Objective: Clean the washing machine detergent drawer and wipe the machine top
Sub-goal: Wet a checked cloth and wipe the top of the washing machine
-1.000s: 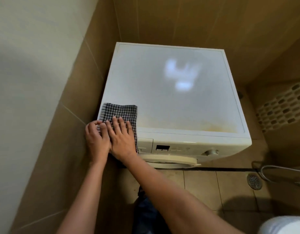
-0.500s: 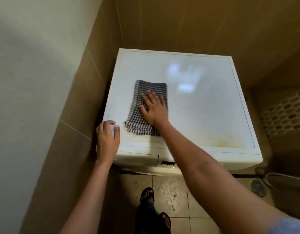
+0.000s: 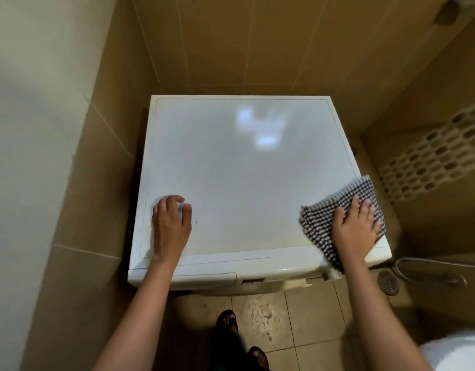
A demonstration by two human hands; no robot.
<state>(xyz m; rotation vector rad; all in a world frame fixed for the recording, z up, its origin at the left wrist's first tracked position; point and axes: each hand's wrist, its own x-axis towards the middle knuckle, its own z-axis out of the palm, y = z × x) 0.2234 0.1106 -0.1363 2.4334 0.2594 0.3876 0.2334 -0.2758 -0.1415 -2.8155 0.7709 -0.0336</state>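
Observation:
A white washing machine stands in a tiled corner, and its flat top [image 3: 239, 183] fills the middle of the view. A black-and-white checked cloth [image 3: 330, 218] lies folded on the top's near right corner, partly over the edge. My right hand [image 3: 356, 226] presses flat on the cloth with fingers spread. My left hand [image 3: 172, 223] rests on the near left part of the top, fingers loosely curled, holding nothing. The detergent drawer front [image 3: 204, 277] at the machine's upper left is closed. The control panel [image 3: 253, 281] is barely visible below the front edge.
Tan tiled walls close in on the left and behind the machine. A floor drain [image 3: 388, 281] and a metal hose [image 3: 429, 269] lie on the floor at the right. A mosaic tile strip [image 3: 431, 156] runs along the right wall. My sandalled feet [image 3: 228, 319] stand on the tiled floor.
My right hand has slid the cloth from the near left of the top across to the near right corner. My left hand moved from the front left edge onto the top.

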